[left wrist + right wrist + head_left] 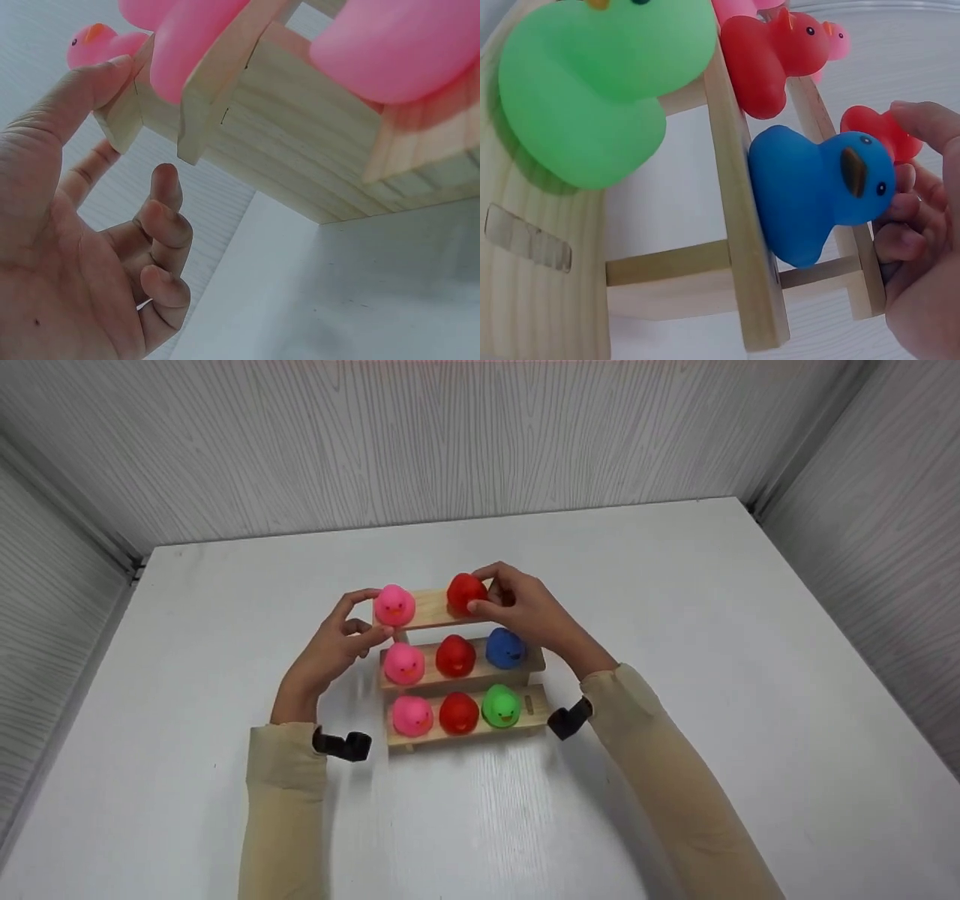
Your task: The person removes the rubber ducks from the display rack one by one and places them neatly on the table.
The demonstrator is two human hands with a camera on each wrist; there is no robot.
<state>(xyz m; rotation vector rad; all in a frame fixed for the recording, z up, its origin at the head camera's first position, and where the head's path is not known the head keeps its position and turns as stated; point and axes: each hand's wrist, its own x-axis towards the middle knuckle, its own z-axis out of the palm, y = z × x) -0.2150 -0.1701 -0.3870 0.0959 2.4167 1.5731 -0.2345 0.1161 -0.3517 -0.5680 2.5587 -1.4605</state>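
The right hand (pixel 529 611) pinches the red duck (pixel 463 589) between thumb and fingers near the right edge of the top board (pixel 430 606), the left hand (pixel 327 646) gripping its left edge.

Grained grey walls (pixel 480 442) border a white table (pixel 720 660).

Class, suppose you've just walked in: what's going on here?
A person's right hand pinches a red duck at the top shelf of a wooden stand. The left hand holds that shelf's left end, beside a pink duck. The middle shelf carries a second pink duck, a second red duck and a blue duck; the bottom shelf, a third pink duck, a third red duck and a green duck.
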